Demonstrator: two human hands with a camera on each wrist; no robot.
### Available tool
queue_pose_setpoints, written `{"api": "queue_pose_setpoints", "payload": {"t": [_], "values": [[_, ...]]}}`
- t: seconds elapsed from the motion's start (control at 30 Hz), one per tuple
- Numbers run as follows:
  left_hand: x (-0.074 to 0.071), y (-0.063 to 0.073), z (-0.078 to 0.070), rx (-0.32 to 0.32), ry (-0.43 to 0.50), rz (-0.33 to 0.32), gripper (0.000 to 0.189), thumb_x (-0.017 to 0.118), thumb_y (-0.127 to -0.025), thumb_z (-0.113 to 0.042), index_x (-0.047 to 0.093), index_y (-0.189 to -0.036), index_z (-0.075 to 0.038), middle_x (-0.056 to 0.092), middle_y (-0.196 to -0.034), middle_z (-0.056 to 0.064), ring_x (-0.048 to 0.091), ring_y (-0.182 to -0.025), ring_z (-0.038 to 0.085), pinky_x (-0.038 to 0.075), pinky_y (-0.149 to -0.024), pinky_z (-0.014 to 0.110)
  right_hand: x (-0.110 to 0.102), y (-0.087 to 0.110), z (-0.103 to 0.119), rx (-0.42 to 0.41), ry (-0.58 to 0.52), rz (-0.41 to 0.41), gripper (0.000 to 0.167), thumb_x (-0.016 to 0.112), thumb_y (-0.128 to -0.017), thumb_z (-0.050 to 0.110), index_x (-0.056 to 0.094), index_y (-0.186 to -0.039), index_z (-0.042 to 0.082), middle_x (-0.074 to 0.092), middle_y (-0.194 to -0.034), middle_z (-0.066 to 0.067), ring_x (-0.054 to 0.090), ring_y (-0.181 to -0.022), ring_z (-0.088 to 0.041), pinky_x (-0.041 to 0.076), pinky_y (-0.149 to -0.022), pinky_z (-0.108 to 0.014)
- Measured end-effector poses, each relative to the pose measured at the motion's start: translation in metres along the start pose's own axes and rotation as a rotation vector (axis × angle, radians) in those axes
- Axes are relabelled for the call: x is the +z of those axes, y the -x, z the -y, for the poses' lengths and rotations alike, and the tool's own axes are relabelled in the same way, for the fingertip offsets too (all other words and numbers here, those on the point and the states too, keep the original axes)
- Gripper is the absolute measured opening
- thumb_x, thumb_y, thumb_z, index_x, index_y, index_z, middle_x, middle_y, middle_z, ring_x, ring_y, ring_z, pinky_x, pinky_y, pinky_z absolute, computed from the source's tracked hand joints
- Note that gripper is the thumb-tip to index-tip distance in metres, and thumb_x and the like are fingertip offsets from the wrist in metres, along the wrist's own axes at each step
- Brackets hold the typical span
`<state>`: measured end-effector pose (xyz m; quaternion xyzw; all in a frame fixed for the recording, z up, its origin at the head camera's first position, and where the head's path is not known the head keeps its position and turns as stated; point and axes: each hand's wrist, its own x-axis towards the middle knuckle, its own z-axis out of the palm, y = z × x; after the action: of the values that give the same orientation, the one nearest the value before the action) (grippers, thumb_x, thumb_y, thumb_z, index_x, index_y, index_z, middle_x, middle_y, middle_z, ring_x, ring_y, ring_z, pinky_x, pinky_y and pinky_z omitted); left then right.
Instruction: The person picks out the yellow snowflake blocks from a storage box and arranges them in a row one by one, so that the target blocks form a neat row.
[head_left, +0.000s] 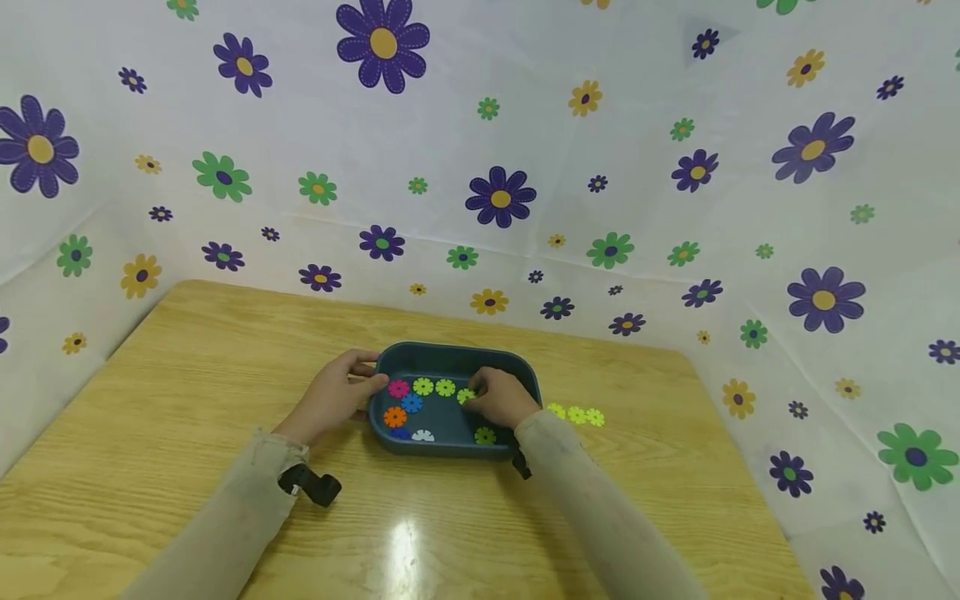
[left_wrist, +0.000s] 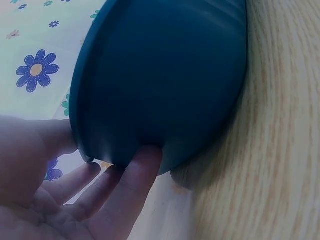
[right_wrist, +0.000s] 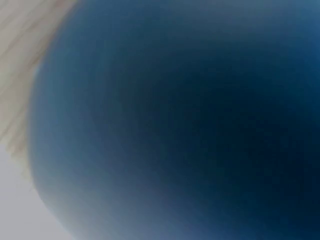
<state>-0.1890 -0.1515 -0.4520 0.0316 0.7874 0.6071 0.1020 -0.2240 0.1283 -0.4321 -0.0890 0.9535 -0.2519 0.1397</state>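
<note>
A dark blue-green plastic tray [head_left: 450, 450] sits on the wooden table. My left hand [head_left: 335, 398] grips its left end, thumb at the rim and fingers against the outer wall; the left wrist view shows those fingers [left_wrist: 145, 170] on the wall. Inside the tray, my right hand [head_left: 504, 397] pinches a yellow-green notched plastic disc [head_left: 465, 396], partly covered by the fingertips. Other snowflake discs lie on the tray floor: pink [head_left: 398, 389], light blue [head_left: 412, 403], orange [head_left: 394, 417], white [head_left: 423, 436], olive green [head_left: 485, 436] and yellow-green [head_left: 446, 387]. The tray wall fills the right wrist view.
Right of the tray, a row of yellow-green discs [head_left: 576, 415] lies on the table [head_left: 645, 500], partly behind the right sleeve. A white cloth printed with flowers [head_left: 450, 125] hangs behind the table and along its sides. Black straps [head_left: 311, 485] hang at the wrists.
</note>
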Motion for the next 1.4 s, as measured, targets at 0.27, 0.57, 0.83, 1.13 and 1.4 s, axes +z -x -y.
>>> {"api": "queue_pose_setpoints", "payload": {"t": [0.27,0.57,0.83,1.13,1.4], "values": [[0.0,0.0,0.003,-0.005,0.006,0.001,0.051,0.063,-0.106,-0.023,0.045,-0.151,-0.006,0.054,-0.137,0.022,0.063,-0.117,0.036,0.065,-0.079,0.038,0.005,0.0,0.0,0.034,-0.002,0.029,0.024,0.082,-0.09,0.024,0.066,-0.1,0.009,0.063,-0.094,-0.003,0.058,-0.084,-0.018,0.052,-0.077,-0.036],[0.001,0.0,0.003,-0.009,0.013,-0.004,0.051,0.064,-0.105,-0.021,0.046,-0.151,-0.007,0.056,-0.137,0.021,0.064,-0.117,0.036,0.065,-0.078,0.039,0.003,0.001,-0.001,0.024,-0.054,0.021,0.021,0.081,-0.091,0.021,0.064,-0.097,0.01,0.064,-0.093,-0.003,0.06,-0.082,-0.018,0.053,-0.074,-0.035],[0.0,-0.001,0.003,-0.005,0.026,-0.001,0.052,0.064,-0.105,-0.022,0.045,-0.151,-0.007,0.056,-0.138,0.021,0.065,-0.115,0.035,0.065,-0.078,0.039,0.002,0.003,0.001,-0.015,-0.102,0.01,0.015,0.08,-0.091,0.017,0.068,-0.094,0.009,0.066,-0.09,-0.002,0.061,-0.079,-0.016,0.053,-0.072,-0.031],[-0.001,0.001,-0.001,0.004,0.031,0.006,0.053,0.063,-0.106,-0.022,0.044,-0.152,-0.006,0.055,-0.139,0.023,0.064,-0.116,0.036,0.065,-0.079,0.04,0.001,0.006,0.003,-0.063,-0.11,0.012,0.008,0.075,-0.095,0.018,0.074,-0.092,0.011,0.068,-0.088,0.0,0.06,-0.077,-0.014,0.052,-0.069,-0.029],[0.0,0.0,-0.001,-0.001,0.021,-0.001,0.052,0.063,-0.105,-0.022,0.044,-0.152,-0.006,0.055,-0.138,0.022,0.063,-0.117,0.037,0.065,-0.079,0.039,-0.001,0.01,0.003,-0.08,-0.15,0.025,0.013,0.07,-0.1,0.02,0.074,-0.092,0.011,0.069,-0.088,0.001,0.062,-0.077,-0.014,0.054,-0.068,-0.028]]}}
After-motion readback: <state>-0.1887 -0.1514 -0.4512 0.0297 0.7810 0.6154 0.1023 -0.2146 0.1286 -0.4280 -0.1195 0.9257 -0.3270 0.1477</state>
